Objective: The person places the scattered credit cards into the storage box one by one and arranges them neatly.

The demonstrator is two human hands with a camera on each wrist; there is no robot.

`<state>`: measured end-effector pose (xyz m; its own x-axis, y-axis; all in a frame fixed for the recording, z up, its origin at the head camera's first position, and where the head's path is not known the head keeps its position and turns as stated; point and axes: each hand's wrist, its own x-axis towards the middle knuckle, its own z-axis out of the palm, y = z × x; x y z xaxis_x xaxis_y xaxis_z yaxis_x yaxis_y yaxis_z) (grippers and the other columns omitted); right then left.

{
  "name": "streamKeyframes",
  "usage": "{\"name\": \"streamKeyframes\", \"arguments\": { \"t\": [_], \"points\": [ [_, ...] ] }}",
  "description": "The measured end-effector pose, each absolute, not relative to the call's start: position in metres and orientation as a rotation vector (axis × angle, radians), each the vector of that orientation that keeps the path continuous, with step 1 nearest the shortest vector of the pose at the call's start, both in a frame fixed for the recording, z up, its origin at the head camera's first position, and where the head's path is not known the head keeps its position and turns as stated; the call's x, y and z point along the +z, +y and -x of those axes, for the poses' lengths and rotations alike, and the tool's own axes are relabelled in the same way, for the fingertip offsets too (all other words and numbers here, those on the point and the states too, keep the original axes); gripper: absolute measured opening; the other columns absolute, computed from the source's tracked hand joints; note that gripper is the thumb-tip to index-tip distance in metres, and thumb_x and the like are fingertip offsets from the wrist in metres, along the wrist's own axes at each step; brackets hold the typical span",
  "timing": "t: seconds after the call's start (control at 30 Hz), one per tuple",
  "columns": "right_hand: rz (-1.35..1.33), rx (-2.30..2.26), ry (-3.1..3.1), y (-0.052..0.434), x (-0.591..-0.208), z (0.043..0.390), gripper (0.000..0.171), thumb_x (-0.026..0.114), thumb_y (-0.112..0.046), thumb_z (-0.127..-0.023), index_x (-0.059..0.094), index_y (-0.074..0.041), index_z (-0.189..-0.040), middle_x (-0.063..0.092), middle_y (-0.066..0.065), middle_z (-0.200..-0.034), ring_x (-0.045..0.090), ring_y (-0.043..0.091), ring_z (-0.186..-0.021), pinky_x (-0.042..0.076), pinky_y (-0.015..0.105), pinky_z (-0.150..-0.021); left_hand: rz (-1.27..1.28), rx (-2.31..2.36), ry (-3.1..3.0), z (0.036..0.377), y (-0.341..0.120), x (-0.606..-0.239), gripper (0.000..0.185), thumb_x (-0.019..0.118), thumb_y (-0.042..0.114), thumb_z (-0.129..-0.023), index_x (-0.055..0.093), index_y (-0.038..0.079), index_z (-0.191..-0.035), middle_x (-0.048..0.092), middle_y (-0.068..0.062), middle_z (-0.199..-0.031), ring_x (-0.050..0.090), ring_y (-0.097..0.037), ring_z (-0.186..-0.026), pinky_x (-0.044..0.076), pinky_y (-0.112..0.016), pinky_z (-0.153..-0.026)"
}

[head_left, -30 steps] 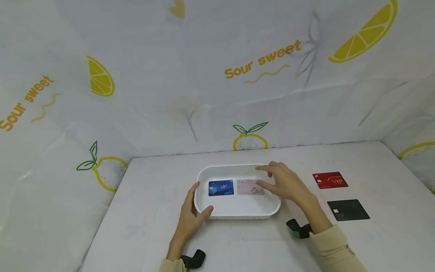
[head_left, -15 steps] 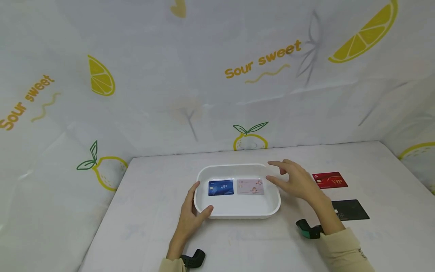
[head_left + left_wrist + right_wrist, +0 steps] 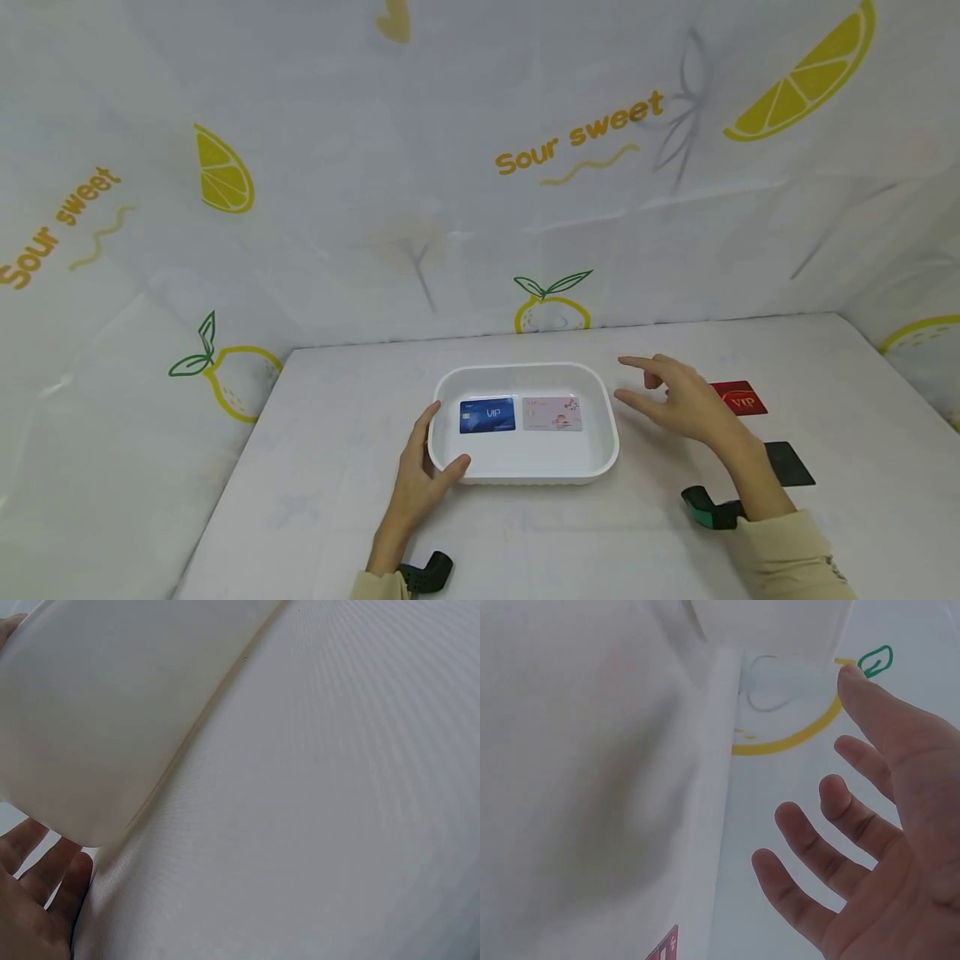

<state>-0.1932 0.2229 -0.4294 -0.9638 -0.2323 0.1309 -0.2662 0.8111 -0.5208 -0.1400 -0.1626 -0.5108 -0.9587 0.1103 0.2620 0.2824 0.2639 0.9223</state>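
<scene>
A white plastic tray (image 3: 525, 480) stands on the table, a blue VIP card (image 3: 487, 416) and a pink VIP card (image 3: 552, 414) lying flat side by side inside it. My left hand (image 3: 417, 492) grips the tray's left end, thumb at the front rim and fingers round the side; the left wrist view shows fingertips against the tray wall (image 3: 105, 720). Just right of the tray my right hand (image 3: 682, 404) hovers, holding nothing, fingers relaxed and apart from the thumb. Behind that arm lie a red VIP card (image 3: 744, 398) and a black card (image 3: 790, 464), both partly hidden.
The white-covered table (image 3: 315, 467) meets a lemon-printed cloth backdrop (image 3: 337, 208) along its back edge. Each wrist carries a dark device, one on the left wrist (image 3: 427, 573) and one on the right wrist (image 3: 712, 510).
My right hand has moved right, out from over the pink card and away from the tray, now covering part of the red and black cards. The left hand and tray have stayed put.
</scene>
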Motion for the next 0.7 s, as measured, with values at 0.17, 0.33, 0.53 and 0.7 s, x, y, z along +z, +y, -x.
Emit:
{"name": "streamKeyframes", "arguments": {
  "t": [0.17, 0.33, 0.53, 0.7],
  "points": [
    [-0.446, 0.854, -2.933, 0.237, -0.430, 0.192, 0.056, 0.079, -0.033, -0.089, 0.064, -0.010, -0.137, 0.059, 0.008, -0.093, 0.054, 0.025, -0.090, 0.039, 0.027, -0.064, 0.366, -1.772, -2.385, 0.140, -0.163, -0.510, 0.090, 0.079, 0.016, -0.083, 0.032, 0.009, -0.159, 0.042, -0.023, -0.157, 0.055, -0.037, -0.130, 0.050, -0.020, -0.103],
    [-0.486, 0.849, -2.911, 0.252, -0.435, 0.192, 0.054, 0.081, -0.032, -0.087, 0.066, -0.009, -0.134, 0.057, 0.004, -0.089, 0.052, 0.022, -0.089, 0.038, 0.024, -0.064, 0.364, -1.757, -2.390, 0.140, -0.162, -0.511, 0.090, 0.079, 0.017, -0.082, 0.032, 0.009, -0.159, 0.043, -0.023, -0.157, 0.056, -0.037, -0.129, 0.050, -0.020, -0.103],
    [-0.545, 0.801, -2.856, 0.268, -0.442, 0.193, 0.051, 0.083, -0.029, -0.085, 0.069, -0.008, -0.130, 0.052, 0.001, -0.084, 0.044, 0.011, -0.074, 0.034, 0.021, -0.059, 0.367, -1.761, -2.383, 0.140, -0.162, -0.511, 0.090, 0.079, 0.016, -0.082, 0.032, 0.009, -0.159, 0.043, -0.023, -0.157, 0.056, -0.037, -0.129, 0.050, -0.019, -0.102],
    [-0.547, 0.790, -2.845, 0.278, -0.447, 0.194, 0.050, 0.084, -0.027, -0.085, 0.069, -0.007, -0.129, 0.050, 0.000, -0.080, 0.040, 0.006, -0.068, 0.032, 0.021, -0.058, 0.366, -1.757, -2.383, 0.140, -0.162, -0.511, 0.090, 0.079, 0.015, -0.082, 0.032, 0.008, -0.159, 0.043, -0.023, -0.157, 0.057, -0.038, -0.128, 0.050, -0.019, -0.102]
  ]
}}
